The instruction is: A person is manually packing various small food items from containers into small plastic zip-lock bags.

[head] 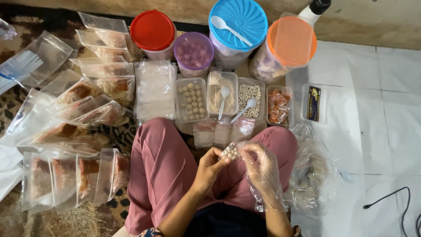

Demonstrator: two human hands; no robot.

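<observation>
Both hands pinch one small clear bag of pale balls (230,151) — bare left hand (209,169), plastic-gloved right hand (258,164). Each grip is clamped on it. Just beyond — a tray of pale balls (249,97).

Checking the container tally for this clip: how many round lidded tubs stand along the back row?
4, in a row by the wall: red-lidded tub at left, purple-lidded tub, blue-lidded tub with a white spoon on top, orange-lidded tub at right. None seems hidden.

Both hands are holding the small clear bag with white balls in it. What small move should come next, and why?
Probably pinch the top shut: the bare left hand and the plastic-gloved right hand both hold the small clear plastic bag of white balls over the lap, and it already looks filled.
</observation>
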